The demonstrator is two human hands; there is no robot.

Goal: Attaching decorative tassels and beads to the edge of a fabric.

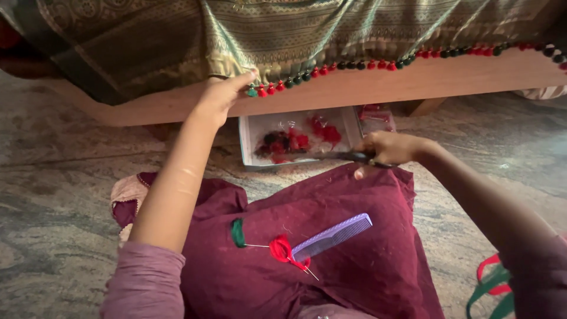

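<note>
— Where is the left hand?

— Raised to the hanging edge of the green and gold patterned cloth draped over the wooden bed frame. Its fingers are pressed together, pinching the hem at the near end of the row of red and green tassels.

— And the right hand?

— Lower and to the right, above the maroon cloth on the person's lap. Its fingers are curled shut around the handles of dark scissors. The blades point leftward; whether they are parted is hard to tell, since they blur against the box behind.

— How do scissors and tassels lie to each other?

— The tassel row runs left to right along the hem, rising slightly toward the right. The pinched end lies up and to the left of the scissor tips, well apart from them. The left hand is clearly the nearer one to the tassels.

— What else is about?

— A shallow white box of red and dark thread bits on the floor under the bed frame; on the lap, a lilac comb, a red thread bundle and a green thread bundle.
</note>
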